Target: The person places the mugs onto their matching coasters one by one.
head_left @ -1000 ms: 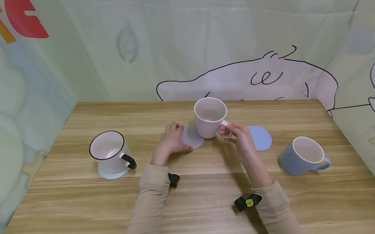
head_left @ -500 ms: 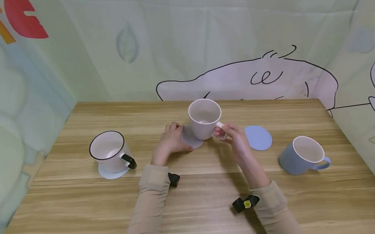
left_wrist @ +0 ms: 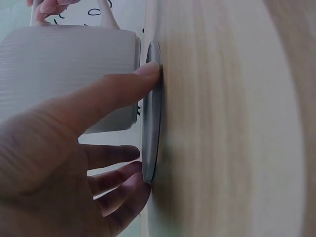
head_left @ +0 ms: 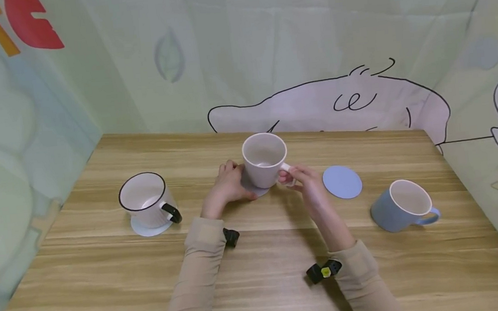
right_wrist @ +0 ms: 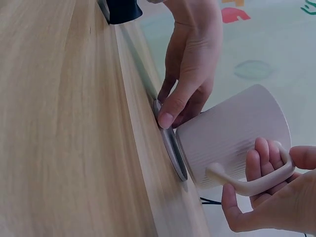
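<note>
A pale pinkish-white mug (head_left: 263, 171) is held over a lilac-grey round coaster (left_wrist: 152, 123) near the back of the table. My right hand (head_left: 310, 185) grips the mug by its handle (right_wrist: 261, 183), fingers through the loop. Thumb and fingers of my left hand (head_left: 228, 183) span the coaster, pinching it by its edge on the tabletop. In the left wrist view a narrow gap shows between the mug's base and the coaster. The mug is upright and hides most of the coaster in the head view.
A white mug with black rim (head_left: 145, 203) stands on a pale blue coaster (head_left: 141, 230) at left. To the right lie a blue coaster (head_left: 342, 182) and a blue mug (head_left: 387, 211), handle outward. A printed cloth (head_left: 221, 53) hangs behind the wooden table (head_left: 261, 284).
My right hand has carried the pinkish-white mug leftward, from beside the lilac-grey coaster to over it. The blue coaster has come fully into view. My left hand has stayed in place.
</note>
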Demonstrator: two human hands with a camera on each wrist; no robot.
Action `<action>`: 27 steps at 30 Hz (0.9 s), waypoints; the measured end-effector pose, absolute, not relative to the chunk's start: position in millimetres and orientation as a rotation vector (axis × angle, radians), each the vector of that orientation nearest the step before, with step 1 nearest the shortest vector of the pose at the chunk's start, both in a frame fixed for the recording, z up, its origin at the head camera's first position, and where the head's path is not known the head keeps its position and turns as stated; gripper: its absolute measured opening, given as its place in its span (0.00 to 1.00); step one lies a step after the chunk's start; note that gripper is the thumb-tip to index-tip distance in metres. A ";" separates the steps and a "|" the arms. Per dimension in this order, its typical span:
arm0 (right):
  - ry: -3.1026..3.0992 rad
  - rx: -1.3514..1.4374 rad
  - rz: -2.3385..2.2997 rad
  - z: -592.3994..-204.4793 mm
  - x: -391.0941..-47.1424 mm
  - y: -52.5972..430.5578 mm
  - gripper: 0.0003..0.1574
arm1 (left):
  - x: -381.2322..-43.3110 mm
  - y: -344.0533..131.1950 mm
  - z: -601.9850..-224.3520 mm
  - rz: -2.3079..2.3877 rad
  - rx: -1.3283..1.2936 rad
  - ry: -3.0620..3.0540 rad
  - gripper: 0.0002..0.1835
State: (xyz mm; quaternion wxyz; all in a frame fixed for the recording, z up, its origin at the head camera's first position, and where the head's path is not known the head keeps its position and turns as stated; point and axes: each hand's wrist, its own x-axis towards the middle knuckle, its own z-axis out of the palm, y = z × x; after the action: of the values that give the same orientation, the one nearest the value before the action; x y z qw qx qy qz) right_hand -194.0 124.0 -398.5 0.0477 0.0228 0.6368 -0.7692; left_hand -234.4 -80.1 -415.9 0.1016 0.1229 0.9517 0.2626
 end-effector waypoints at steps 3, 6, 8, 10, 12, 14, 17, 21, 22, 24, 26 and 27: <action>1.958 0.065 -2.339 -398.6 -193.9 121.4 0.15 | -234.4 -80.1 -415.5 0.779 0.376 2.829 0.48; 1.964 0.040 -2.324 -398.5 -193.9 119.3 0.15 | -234.2 -79.9 -415.0 0.795 0.368 2.828 0.49; 1.966 0.032 -2.313 -398.1 -193.4 117.8 0.15 | -234.2 -80.0 -415.3 0.808 0.361 2.828 0.51; 1.960 0.031 -2.308 -397.7 -192.9 116.4 0.15 | -234.5 -80.2 -416.2 0.836 0.355 2.825 0.52; 1.955 0.031 -2.303 -397.3 -192.2 115.1 0.15 | -234.7 -81.1 -417.4 0.880 0.350 2.821 0.53; 1.951 0.025 -2.298 -397.0 -191.8 113.5 0.15 | -235.1 -82.8 -418.2 0.944 0.344 2.810 0.54; 1.941 0.016 -2.292 -397.2 -191.4 111.5 0.14 | -236.0 -85.2 -419.1 1.026 0.335 2.786 0.56; 1.936 0.019 -2.288 -399.1 -191.6 110.1 0.15 | -237.8 -87.4 -419.5 1.055 0.350 2.766 0.56; 1.939 0.020 -2.285 -399.6 -191.7 110.0 0.15 | -238.1 -87.8 -419.4 1.058 0.355 2.762 0.56; 1.941 0.021 -2.280 -400.7 -191.9 109.8 0.15 | -238.6 -88.9 -419.0 1.056 0.370 2.759 0.56; 1.940 0.023 -2.280 -401.2 -192.0 109.4 0.15 | -238.4 -89.7 -418.2 1.066 0.377 2.752 0.56; 1.941 0.022 -2.280 -401.4 -192.0 109.3 0.15 | -238.3 -90.0 -418.0 1.070 0.379 2.748 0.56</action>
State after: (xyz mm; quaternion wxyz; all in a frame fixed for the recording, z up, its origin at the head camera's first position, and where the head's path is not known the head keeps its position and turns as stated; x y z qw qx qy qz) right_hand -192.0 109.3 -401.4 0.0736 0.0073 0.6464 -0.7594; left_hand -238.3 -90.0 -418.0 0.0844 0.1272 0.9210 0.3585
